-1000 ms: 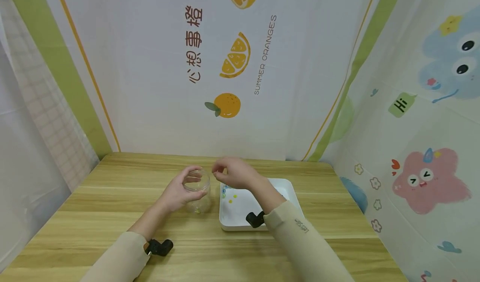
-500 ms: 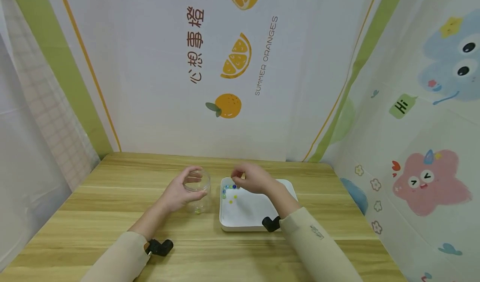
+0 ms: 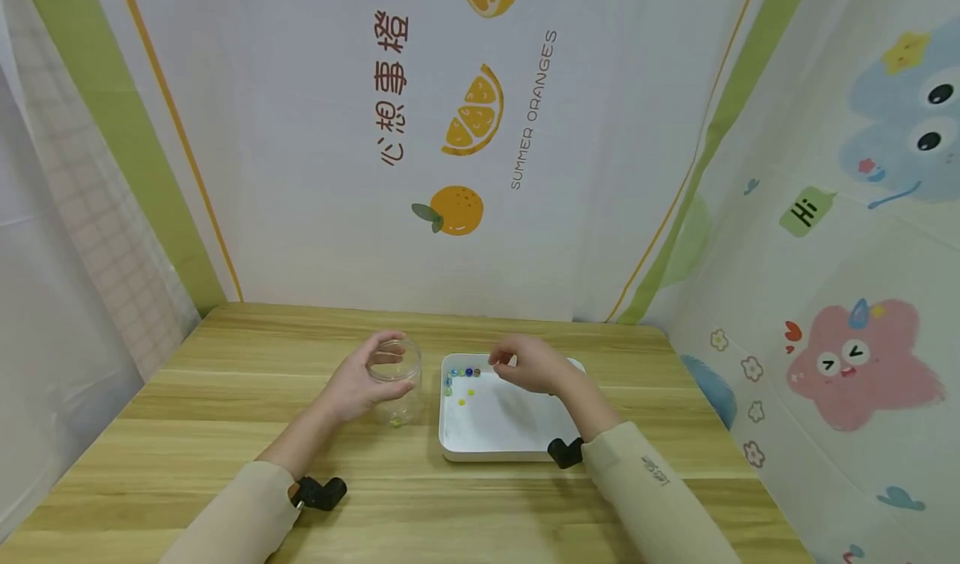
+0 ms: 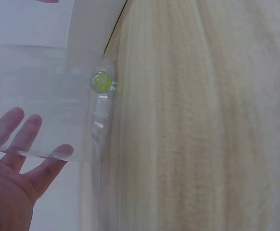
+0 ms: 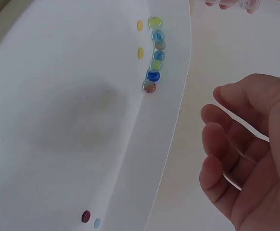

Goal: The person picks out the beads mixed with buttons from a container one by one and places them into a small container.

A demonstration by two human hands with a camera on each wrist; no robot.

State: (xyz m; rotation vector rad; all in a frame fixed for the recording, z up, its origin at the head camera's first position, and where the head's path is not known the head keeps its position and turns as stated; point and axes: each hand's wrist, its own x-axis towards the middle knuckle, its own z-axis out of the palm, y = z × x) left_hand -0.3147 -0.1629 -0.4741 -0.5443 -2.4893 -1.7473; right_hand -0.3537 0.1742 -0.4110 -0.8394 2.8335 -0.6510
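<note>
My left hand [image 3: 354, 391] grips a clear jar [image 3: 402, 401] round its upper part, with the jar upright on the table. At the bottom of the jar is a yellow-green marble [image 4: 101, 82], seen through the wall in the left wrist view. To the right of the jar lies a shallow white tray [image 3: 487, 431]. Over the tray's far side hovers my right hand [image 3: 534, 364], fingers loosely bent, thumb apart from them, nothing held. Several glass marbles, a dark blue marble [image 5: 153, 75] among them, line the tray's wall and far left corner.
Two flat yellow pieces [image 5: 140, 53] lie near the marbles. A dark red piece [image 5: 85, 216] and a pale blue piece [image 5: 97, 223] sit elsewhere along the tray wall. The wooden table [image 3: 390, 506] ends at a printed curtain [image 3: 315, 214] behind.
My right hand has moved right, from beside the jar's mouth to above the tray, bringing the marbles in the far left corner into view. My left hand and the jar stay in place.
</note>
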